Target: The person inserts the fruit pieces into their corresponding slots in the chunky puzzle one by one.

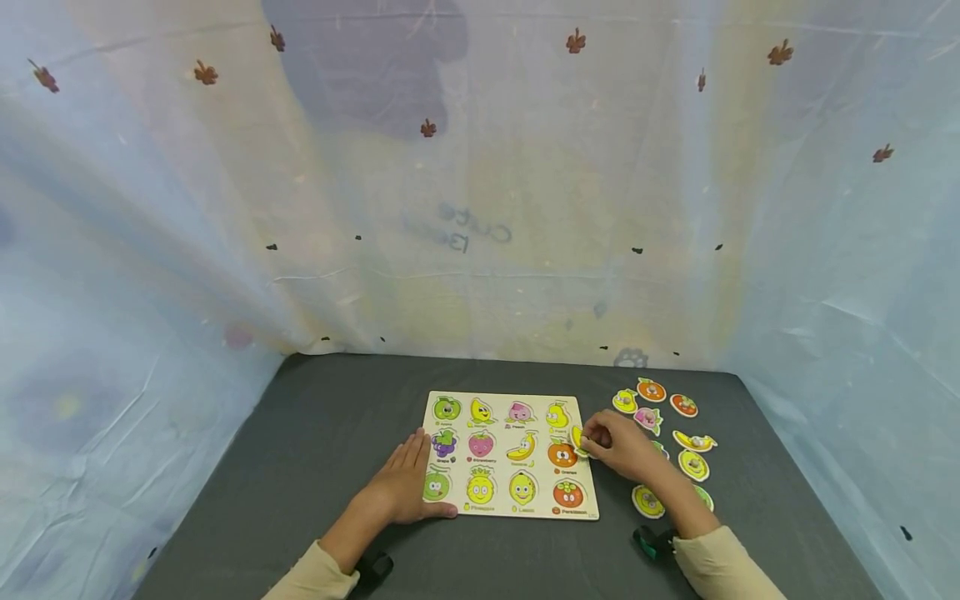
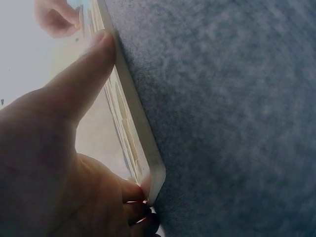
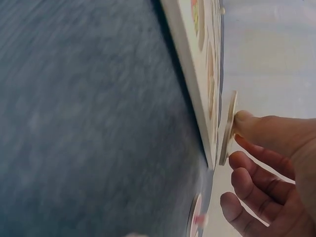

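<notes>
A wooden fruit puzzle board (image 1: pixel 540 510) with rows of printed fruit pictures lies flat on the dark table. My left hand (image 1: pixel 408 483) rests at its near left corner, fingers straight along the left side and thumb along the near edge; the left wrist view shows the thumb (image 2: pixel 94 64) against that edge. Between thumb and fingertips, my right hand (image 1: pixel 618 446) pinches a yellow puzzle piece (image 1: pixel 577 440) over the board's right side, beside the orange picture (image 1: pixel 562 455). In the right wrist view this thin piece (image 3: pixel 228 129) is tilted on edge, close above the board; its printed face is hidden there.
Several loose fruit pieces lie right of the board, among them an orange piece (image 1: pixel 651 390), a pink piece (image 1: pixel 648 421), a banana piece (image 1: pixel 694 441) and a round yellow piece (image 1: pixel 693 465). The right forearm partly covers others. Patterned sheets (image 1: pixel 480 308) hang behind and beside the table.
</notes>
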The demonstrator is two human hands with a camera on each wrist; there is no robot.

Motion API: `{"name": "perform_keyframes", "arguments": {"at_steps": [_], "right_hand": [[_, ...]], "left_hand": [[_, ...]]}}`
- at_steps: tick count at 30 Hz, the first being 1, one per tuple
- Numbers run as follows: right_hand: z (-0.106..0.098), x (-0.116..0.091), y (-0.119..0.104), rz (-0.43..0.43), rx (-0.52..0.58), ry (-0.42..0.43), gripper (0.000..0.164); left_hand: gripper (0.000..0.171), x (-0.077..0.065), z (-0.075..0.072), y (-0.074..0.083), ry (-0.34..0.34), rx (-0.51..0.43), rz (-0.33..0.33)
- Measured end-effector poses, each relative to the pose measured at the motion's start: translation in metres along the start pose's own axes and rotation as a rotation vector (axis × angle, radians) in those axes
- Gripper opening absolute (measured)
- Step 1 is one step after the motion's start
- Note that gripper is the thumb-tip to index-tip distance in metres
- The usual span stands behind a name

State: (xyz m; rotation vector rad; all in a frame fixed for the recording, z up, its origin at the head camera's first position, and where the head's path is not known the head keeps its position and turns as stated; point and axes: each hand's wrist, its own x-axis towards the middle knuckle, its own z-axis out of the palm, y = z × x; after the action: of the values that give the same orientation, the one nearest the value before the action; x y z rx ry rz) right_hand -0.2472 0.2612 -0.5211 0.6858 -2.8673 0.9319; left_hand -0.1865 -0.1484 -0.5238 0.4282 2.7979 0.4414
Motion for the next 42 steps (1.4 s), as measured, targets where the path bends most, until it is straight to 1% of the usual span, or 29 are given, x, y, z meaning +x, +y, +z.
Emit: {"name": "perform_keyframes", "arguments": {"at_steps": [4, 7, 10, 13, 17, 19, 23, 24, 26, 32, 42], "right_hand": [[0.004, 0.005, -0.007, 0.017, -0.002, -0.011, 0.01], [0.006, 0.01, -0.012, 0.028, -0.007, -0.021, 0.011], [0.007, 0.014, -0.018, 0.021, 0.004, -0.021, 0.011], [0.009, 0.016, -0.023, 0.02, 0.015, -0.018, 0.011], [0.011, 0.02, -0.029, 0.019, 0.011, -0.014, 0.01], [0.012, 0.022, -0.031, 0.008, 0.01, -0.012, 0.01], [0.016, 0.028, -0.034, -0.004, 0.021, -0.011, 0.01], [0.017, 0.03, -0.035, -0.002, 0.024, -0.014, 0.01], [0.018, 0.032, -0.038, 0.007, 0.024, -0.019, 0.01], [0.022, 0.039, -0.045, 0.022, 0.009, -0.034, 0.011], [0.034, 0.05, -0.052, -0.021, 0.031, -0.04, 0.011]], "left_hand": [[0.132, 0.002, 0.001, -0.002, -0.002, -0.008, -0.006], [0.133, 0.007, 0.007, -0.007, 0.012, -0.005, 0.003], [0.134, 0.01, 0.013, -0.011, 0.014, 0.009, 0.009], [0.133, 0.009, 0.01, -0.009, 0.015, -0.004, 0.015], [0.131, 0.003, 0.002, -0.001, 0.001, 0.016, -0.006], [0.132, 0.005, 0.007, -0.005, 0.01, 0.03, -0.004], [0.135, 0.009, 0.013, -0.01, 0.011, 0.013, 0.007], [0.135, 0.01, 0.015, -0.012, 0.007, 0.008, 0.009], [0.137, 0.01, 0.013, -0.011, -0.003, -0.001, 0.005], [0.137, 0.017, 0.024, -0.021, 0.02, 0.005, 0.013], [0.134, 0.02, 0.027, -0.025, 0.039, -0.005, 0.016]]}}
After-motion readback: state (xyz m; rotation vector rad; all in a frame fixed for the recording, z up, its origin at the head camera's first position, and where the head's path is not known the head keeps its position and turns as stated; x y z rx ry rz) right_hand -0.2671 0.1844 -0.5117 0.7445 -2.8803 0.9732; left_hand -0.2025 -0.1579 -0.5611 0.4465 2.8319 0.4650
